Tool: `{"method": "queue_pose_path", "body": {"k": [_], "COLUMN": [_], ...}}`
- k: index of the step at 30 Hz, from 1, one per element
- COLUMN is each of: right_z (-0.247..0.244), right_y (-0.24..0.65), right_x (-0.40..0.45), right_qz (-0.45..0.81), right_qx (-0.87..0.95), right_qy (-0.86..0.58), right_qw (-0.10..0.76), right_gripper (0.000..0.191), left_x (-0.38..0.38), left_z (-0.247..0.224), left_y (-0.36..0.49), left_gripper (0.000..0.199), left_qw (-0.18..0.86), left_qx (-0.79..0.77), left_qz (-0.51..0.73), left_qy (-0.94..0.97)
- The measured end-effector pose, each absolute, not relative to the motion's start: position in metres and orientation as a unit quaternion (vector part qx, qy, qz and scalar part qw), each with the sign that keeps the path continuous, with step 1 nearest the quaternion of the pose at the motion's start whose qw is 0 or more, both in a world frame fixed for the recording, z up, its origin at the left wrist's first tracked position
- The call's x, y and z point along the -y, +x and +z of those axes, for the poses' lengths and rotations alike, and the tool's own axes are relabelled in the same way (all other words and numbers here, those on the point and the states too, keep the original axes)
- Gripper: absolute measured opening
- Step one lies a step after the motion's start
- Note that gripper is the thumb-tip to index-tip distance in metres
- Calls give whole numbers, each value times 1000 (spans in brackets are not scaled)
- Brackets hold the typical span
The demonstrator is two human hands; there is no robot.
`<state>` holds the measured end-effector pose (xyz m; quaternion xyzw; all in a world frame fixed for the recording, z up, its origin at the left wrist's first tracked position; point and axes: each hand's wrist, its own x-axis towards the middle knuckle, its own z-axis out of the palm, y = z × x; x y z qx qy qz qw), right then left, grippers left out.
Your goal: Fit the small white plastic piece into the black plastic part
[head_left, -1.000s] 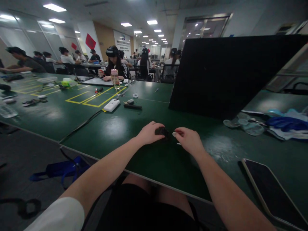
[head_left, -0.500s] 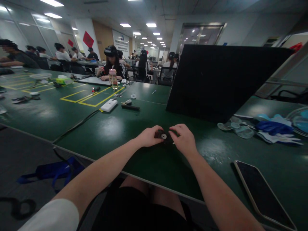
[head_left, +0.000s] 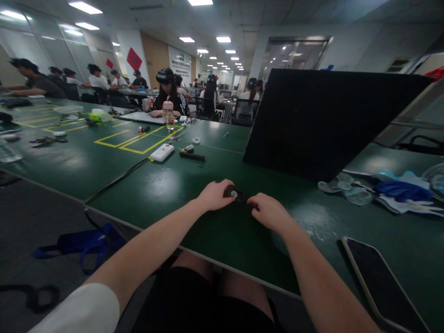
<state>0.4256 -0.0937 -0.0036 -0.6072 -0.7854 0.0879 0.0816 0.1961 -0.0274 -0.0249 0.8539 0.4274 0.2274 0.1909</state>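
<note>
While L hand (head_left: 215, 196) grips blk part (head_left: 235, 194), R hand (head_left: 269, 211) is nr.

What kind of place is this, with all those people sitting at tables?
It looks like a shared workroom, perhaps an open office or training room. The long green table has yellow lines marked on it, people sit at tables beyond, and light panels stretch far back.

Phone (head_left: 383, 282) chilling on the table (head_left: 111, 164), lower right of frame, blue-and-white gloves (head_left: 398, 190) above it. Huge black panel (head_left: 333, 120) hogging the upper right, pink-topped bottle (head_left: 169, 116) upper left.
</note>
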Motion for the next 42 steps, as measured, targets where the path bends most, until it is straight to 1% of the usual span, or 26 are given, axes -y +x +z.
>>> {"method": "queue_pose_path", "body": {"k": [2,4,6,7,10,12,14,17,21,24,27,29,31,36,39,42], "right_z": [0,6,9,8,-6,-19,-29,-33,-26,-22,-20,-19,-17,-10,-9,-11], "right_y": [426,431,441,446,457,459,456,445,426,417,416,418,421,420,416,413], "right_x": [94,93,91,88,81,77,75,77,83,88,90,90,91,94,95,95], "right_qz": [62,17,-18,-20,36,76,103,121,128,130,124,116,105,93,69,74], "right_qx": [763,722,666,643,621,636,666,713,756,781,781,772,763,761,762,769], "right_qy": [-633,-670,-713,-731,-757,-746,-711,-644,-578,-559,-571,-579,-580,-561,-549,-542], "right_qw": [115,172,218,227,199,183,203,250,277,247,219,233,265,312,336,331], "right_gripper": [26,25,30,35,47,44,38,40,28,24,25,31,35,22,19,18], "left_x": [30,32,33,33,33,32,32,31,30,29,29,30,30,29,28,29], "left_z": [-21,-18,-17,-17,-18,-19,-19,-19,-20,-23,-24,-24,-23,-25,-27,-26], "left_y": [196,195,195,195,195,195,196,196,197,198,198,198,198,198,197,197], "left_gripper": [47,48,47,46,46,46,47,45,42,43,46,45,44,43,44,46], "left_qw": [190,188,187,190,201,203,200,195,184,175,172,166,162,175,174,195], "left_qx": [-432,-432,-429,-425,-416,-417,-422,-417,-401,-405,-409,-409,-411,-406,-395,-386], "left_qz": [218,212,213,215,224,225,224,228,234,230,229,232,234,227,228,226], "left_qy": [854,856,857,858,858,857,855,858,866,867,866,867,866,868,873,873]}}
